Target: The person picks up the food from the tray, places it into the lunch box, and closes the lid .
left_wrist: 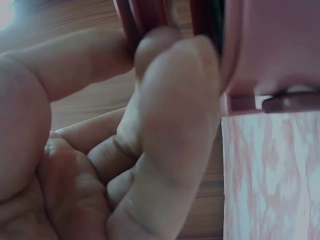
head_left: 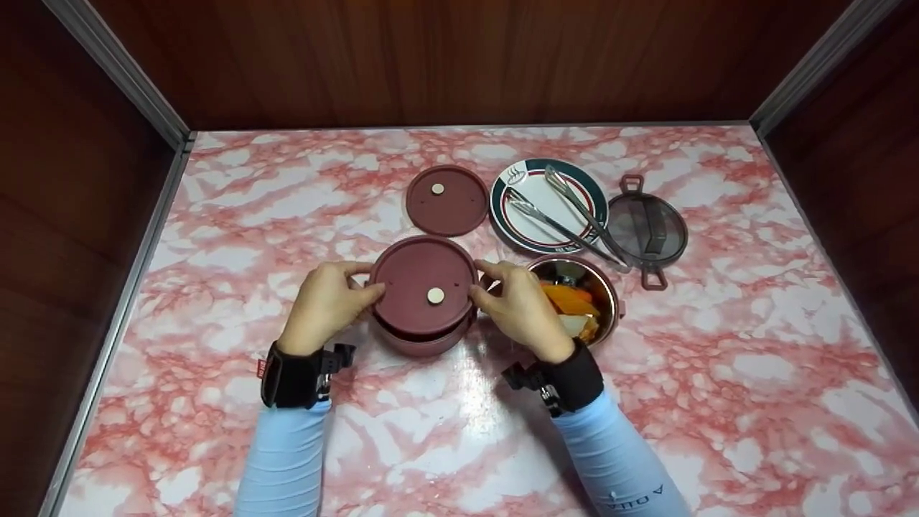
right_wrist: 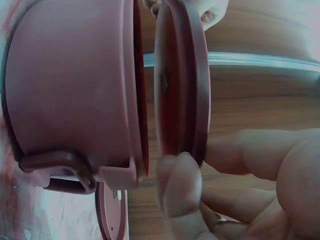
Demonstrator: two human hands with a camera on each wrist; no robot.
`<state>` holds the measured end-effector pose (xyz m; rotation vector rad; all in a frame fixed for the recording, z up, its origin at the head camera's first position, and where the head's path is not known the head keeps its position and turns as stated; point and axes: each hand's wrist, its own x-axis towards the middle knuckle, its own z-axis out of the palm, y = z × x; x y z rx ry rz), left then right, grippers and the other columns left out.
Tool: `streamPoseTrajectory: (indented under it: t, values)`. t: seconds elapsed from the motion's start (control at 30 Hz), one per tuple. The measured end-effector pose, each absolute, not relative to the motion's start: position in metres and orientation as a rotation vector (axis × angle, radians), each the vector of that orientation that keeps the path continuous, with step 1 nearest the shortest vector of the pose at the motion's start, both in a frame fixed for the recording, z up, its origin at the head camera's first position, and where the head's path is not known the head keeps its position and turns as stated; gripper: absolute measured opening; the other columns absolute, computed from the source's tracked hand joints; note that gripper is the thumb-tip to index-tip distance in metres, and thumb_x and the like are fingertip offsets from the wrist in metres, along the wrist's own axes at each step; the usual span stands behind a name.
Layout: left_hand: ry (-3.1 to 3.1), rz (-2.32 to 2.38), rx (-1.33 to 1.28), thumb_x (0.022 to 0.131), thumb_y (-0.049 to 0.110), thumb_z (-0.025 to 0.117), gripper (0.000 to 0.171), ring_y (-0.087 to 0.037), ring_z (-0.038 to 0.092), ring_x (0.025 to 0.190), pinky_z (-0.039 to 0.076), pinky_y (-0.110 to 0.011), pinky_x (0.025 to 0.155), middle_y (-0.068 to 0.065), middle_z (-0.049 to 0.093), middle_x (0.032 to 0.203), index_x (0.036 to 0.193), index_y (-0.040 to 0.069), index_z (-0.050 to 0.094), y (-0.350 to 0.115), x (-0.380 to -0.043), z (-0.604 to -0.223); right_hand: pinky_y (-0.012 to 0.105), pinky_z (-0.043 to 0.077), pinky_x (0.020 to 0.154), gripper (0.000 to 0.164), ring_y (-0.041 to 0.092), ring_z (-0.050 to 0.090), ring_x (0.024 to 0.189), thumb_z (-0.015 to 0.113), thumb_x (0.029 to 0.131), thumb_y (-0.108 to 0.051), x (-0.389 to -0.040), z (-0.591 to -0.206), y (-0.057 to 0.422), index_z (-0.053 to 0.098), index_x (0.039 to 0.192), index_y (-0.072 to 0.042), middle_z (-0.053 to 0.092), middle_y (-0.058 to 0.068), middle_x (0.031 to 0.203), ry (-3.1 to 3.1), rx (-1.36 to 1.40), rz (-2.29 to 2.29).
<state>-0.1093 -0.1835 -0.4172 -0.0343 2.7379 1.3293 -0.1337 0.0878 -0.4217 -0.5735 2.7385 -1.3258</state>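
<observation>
Both hands hold a round dark-red lid with a small cream knob, pinching it at opposite edges. My left hand grips the left side between thumb and fingers, and my right hand grips the right side. Just under the lid stands a matching red pot. In the right wrist view a gap separates the lid from the rim of the pot, so the two are apart. The pot's inside is hidden from the head view.
Another red lid lies behind the pot. A green-rimmed plate carries two metal utensils. A second pot, right of my right hand, holds orange and pale food pieces. A dark translucent lid with two handles lies far right.
</observation>
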Motion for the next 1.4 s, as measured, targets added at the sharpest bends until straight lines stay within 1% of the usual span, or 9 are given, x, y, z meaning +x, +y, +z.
streamPoseTrajectory:
  t: [0.27,0.5,0.67,0.87,1.03,1.17,1.23,1.3,1.4]
  values:
    - [2.725,1.278,-0.120,0.089,0.023,0.074,0.033,-0.017,0.066,0.052,0.051,-0.025,0.048,-0.004,0.068,0.064,0.119,0.009,0.072,-0.182,-0.107,-0.423,0.039,0.047,0.098,0.041,0.029,0.061,0.114,0.071,0.090,-0.013,-0.134,-0.426,0.084,0.066,0.127,0.002,0.068,0.017,0.119,2.793,-0.591,-1.147]
    - [2.753,1.228,-0.094,0.089,0.024,0.074,0.034,-0.024,0.068,0.055,0.047,-0.026,0.048,-0.008,0.069,0.066,0.120,0.010,0.072,-0.183,-0.108,-0.424,0.041,0.050,0.085,0.040,0.031,0.065,0.097,0.073,0.087,-0.012,-0.133,-0.429,0.083,0.068,0.125,0.000,0.071,0.015,0.104,2.868,-0.623,-1.090]
    - [2.782,1.212,-0.085,0.088,0.024,0.075,0.032,-0.023,0.068,0.056,0.047,-0.028,0.053,-0.006,0.070,0.067,0.117,0.011,0.073,-0.184,-0.109,-0.425,0.043,0.051,0.081,0.039,0.034,0.064,0.093,0.074,0.085,-0.011,-0.132,-0.431,0.081,0.069,0.122,0.001,0.069,0.016,0.100,2.922,-0.667,-1.072]
    - [2.769,1.233,-0.098,0.087,0.024,0.078,0.034,-0.027,0.069,0.059,0.046,-0.028,0.050,-0.004,0.069,0.066,0.117,0.009,0.073,-0.185,-0.109,-0.426,0.040,0.046,0.070,0.038,0.031,0.059,0.080,0.073,0.087,-0.012,-0.132,-0.433,0.080,0.069,0.122,0.000,0.064,0.012,0.090,2.954,-0.652,-1.034]
    - [2.767,1.239,-0.103,0.087,0.024,0.079,0.036,-0.028,0.069,0.063,0.047,-0.030,0.055,-0.002,0.067,0.067,0.118,0.007,0.072,-0.186,-0.110,-0.427,0.039,0.043,0.066,0.039,0.030,0.056,0.076,0.073,0.087,-0.015,-0.132,-0.434,0.079,0.069,0.123,-0.001,0.063,0.012,0.089,2.948,-0.633,-1.016]
    - [2.761,1.234,-0.100,0.086,0.025,0.079,0.038,-0.028,0.068,0.062,0.047,-0.031,0.056,-0.001,0.067,0.068,0.119,0.008,0.071,-0.187,-0.111,-0.428,0.041,0.046,0.069,0.039,0.031,0.058,0.079,0.075,0.088,-0.018,-0.132,-0.433,0.079,0.070,0.122,-0.001,0.063,0.013,0.088,2.951,-0.659,-1.022]
    - [2.773,1.223,-0.091,0.086,0.027,0.080,0.039,-0.025,0.066,0.061,0.046,-0.031,0.055,-0.001,0.068,0.069,0.120,0.009,0.071,-0.188,-0.111,-0.428,0.041,0.048,0.073,0.045,0.031,0.060,0.083,0.078,0.086,-0.023,-0.132,-0.433,0.080,0.069,0.123,0.001,0.063,0.014,0.090,2.940,-0.671,-1.039]
    - [2.801,1.200,-0.062,0.085,0.029,0.080,0.044,-0.023,0.063,0.061,0.045,-0.032,0.055,-0.001,0.068,0.074,0.122,0.009,0.070,-0.189,-0.111,-0.429,0.040,0.048,0.076,0.056,0.029,0.059,0.086,0.082,0.083,-0.030,-0.131,-0.433,0.079,0.066,0.126,0.003,0.061,0.015,0.094,2.910,-0.666,-1.065]
    - [2.845,1.157,0.031,0.081,0.034,0.083,0.058,-0.021,0.059,0.073,0.046,-0.033,0.062,-0.005,0.066,0.090,0.130,0.008,0.066,-0.194,-0.112,-0.431,0.039,0.048,0.082,0.077,0.028,0.058,0.094,0.086,0.075,-0.042,-0.130,-0.433,0.077,0.061,0.132,0.003,0.059,0.015,0.107,2.868,-0.654,-1.071]
